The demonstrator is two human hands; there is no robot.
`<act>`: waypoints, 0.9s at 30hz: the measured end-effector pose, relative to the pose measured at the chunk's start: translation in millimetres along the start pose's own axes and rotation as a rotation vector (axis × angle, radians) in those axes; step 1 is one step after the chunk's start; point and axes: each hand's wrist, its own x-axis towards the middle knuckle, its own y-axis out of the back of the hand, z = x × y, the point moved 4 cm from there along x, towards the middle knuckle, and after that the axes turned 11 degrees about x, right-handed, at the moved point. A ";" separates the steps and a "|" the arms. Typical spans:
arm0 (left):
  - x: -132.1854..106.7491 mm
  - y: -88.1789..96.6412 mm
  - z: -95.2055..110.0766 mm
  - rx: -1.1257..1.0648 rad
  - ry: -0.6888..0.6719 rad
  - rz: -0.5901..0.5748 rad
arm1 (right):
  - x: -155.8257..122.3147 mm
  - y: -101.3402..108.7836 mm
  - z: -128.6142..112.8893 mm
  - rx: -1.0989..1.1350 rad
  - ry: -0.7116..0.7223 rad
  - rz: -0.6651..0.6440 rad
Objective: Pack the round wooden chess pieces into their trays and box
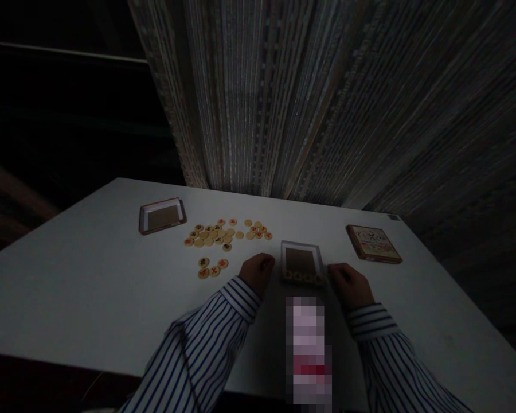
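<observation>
My left hand rests on the table as a loose fist, just left of a small open box. On the box's other side my right hand is also curled closed, its knuckles close to the box wall. I see nothing held in either hand. Inside the box, several round xiangqi pieces form a row along the near wall; the rest of its brown floor shows. Left of my left hand lies a small group of pieces, with red and black characters. Behind it, many more pieces are spread loosely.
A white table carries everything. Another open tray lies at the back left, and a closed box with a printed lid at the right. A striped curtain hangs behind the table. A pixelated patch covers the area nearest me.
</observation>
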 end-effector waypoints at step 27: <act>-38.0 46.8 -16.3 0.171 -0.065 -0.064 | -4.4 -31.5 -72.2 -0.155 0.534 -0.256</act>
